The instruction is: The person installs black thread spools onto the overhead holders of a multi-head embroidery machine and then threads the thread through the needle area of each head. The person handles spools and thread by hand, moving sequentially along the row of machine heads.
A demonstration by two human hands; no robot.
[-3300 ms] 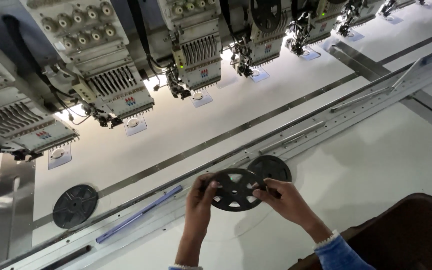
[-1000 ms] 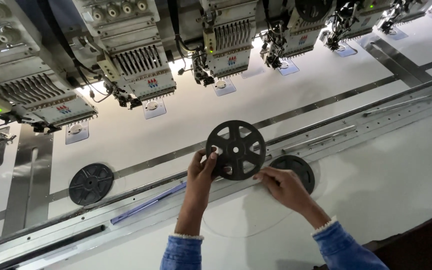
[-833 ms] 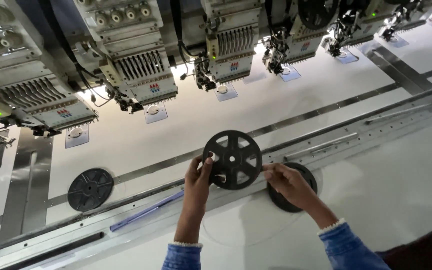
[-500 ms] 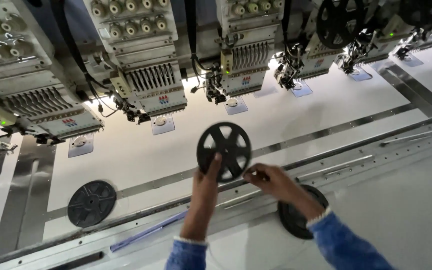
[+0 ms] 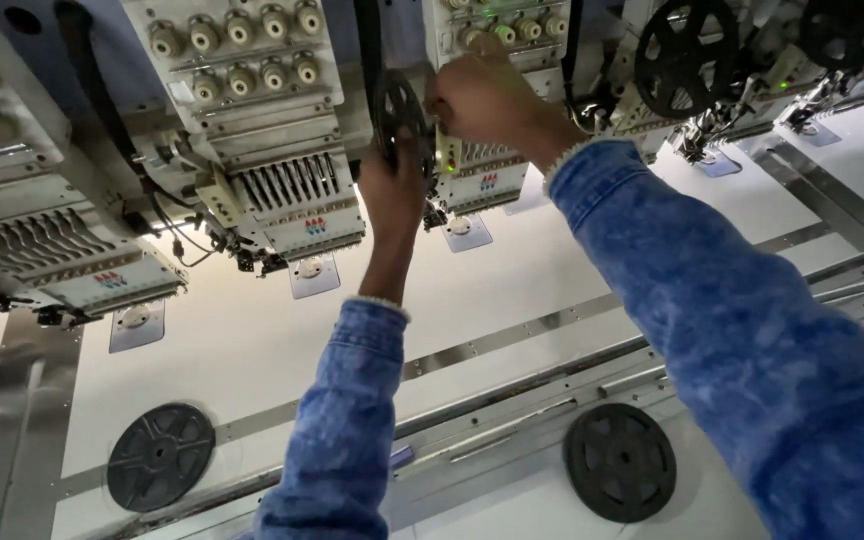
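Note:
Both my arms, in blue denim sleeves, reach up to the row of embroidery machine heads. My left hand (image 5: 392,195) grips the lower edge of a black spoked reel (image 5: 399,112), held edge-on between two heads. My right hand (image 5: 482,95) holds the reel's upper right side, against the machine head (image 5: 482,170) behind it. Part of the reel is hidden by my fingers.
Two more black reels lie flat on the white table, one at the left (image 5: 160,457) and one at the right (image 5: 620,462). Another reel (image 5: 687,55) is mounted on a head at the upper right. Metal rails (image 5: 512,385) cross the table.
Both hands have lifted the reel from above the table up to the machine heads and turned it edge-on. The view has moved closer to the machine.

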